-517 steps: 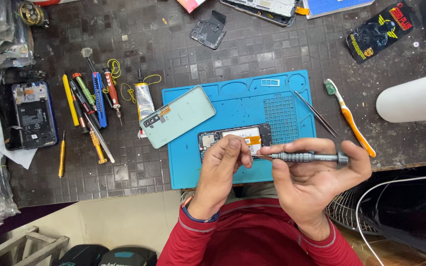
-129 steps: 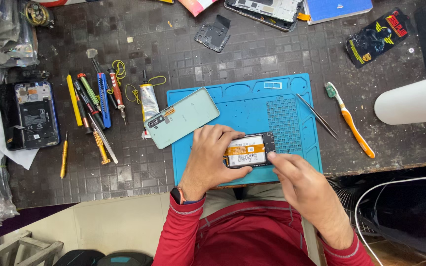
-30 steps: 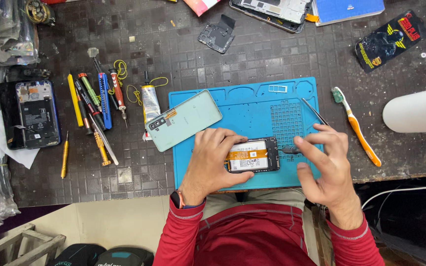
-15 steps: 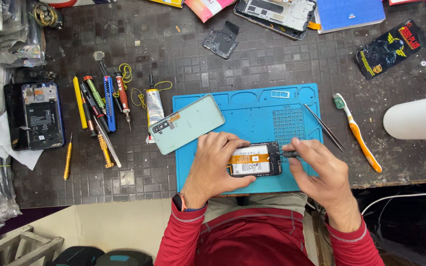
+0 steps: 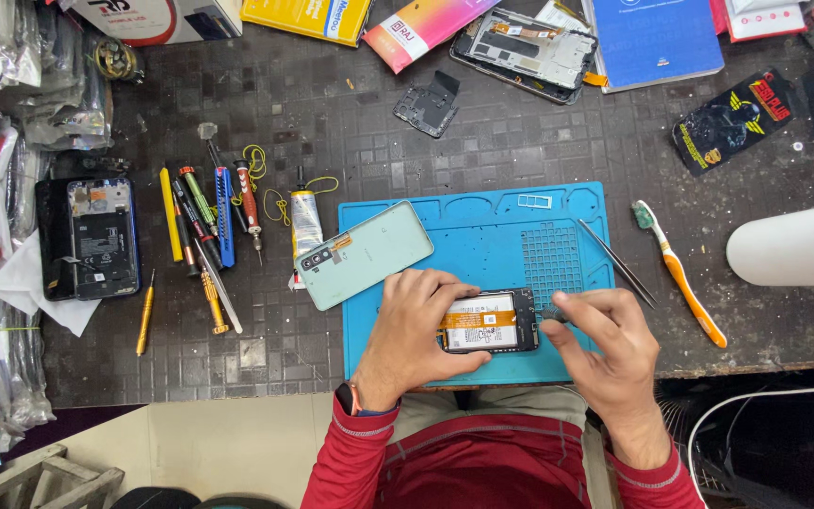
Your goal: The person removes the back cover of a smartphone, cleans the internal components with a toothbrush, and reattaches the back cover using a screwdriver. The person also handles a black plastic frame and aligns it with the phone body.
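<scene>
opened phone [image 5: 489,321] lies on the blue mat [image 5: 482,236] at the bench's near edge, my left hand [image 5: 414,328] clasped over its left end to pin it. my right hand [image 5: 605,332] pinches a dark tool [image 5: 552,314] at the phone's right edge. a slip of that tip could, i judge, gouge the exposed orange flex; the pale green back cover [image 5: 366,254] lies just beside.

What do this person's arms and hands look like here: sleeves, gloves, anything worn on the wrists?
Both hands are bare, with no gloves or rings visible. The left hand comes out of a red long sleeve with thin grey stripes near the cuff, and a dark band with an orange edge sits on that wrist. The right hand has the same red striped sleeve; no band shows there.
</scene>
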